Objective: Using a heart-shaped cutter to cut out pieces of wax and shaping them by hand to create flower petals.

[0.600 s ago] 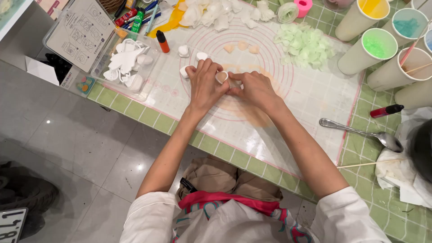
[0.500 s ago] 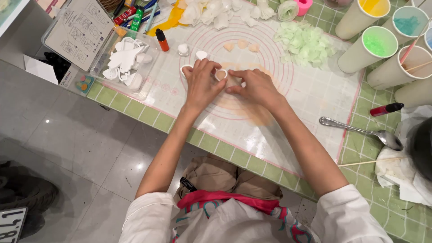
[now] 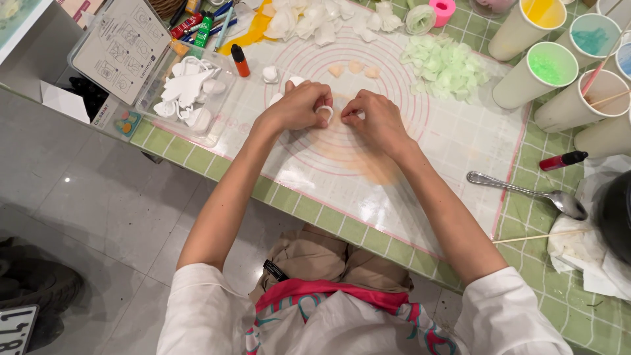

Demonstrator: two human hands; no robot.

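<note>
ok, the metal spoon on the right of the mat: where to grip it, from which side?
Probably the spoon handle near mid-length, from above. It lies flat on the green tiled table, its handle bare; its bowl sits against the white wrapping.

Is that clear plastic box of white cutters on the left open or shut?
Open. The clear plastic box shows no lid over it, and the white cutters lie uncovered inside, left of the left hand.
</note>
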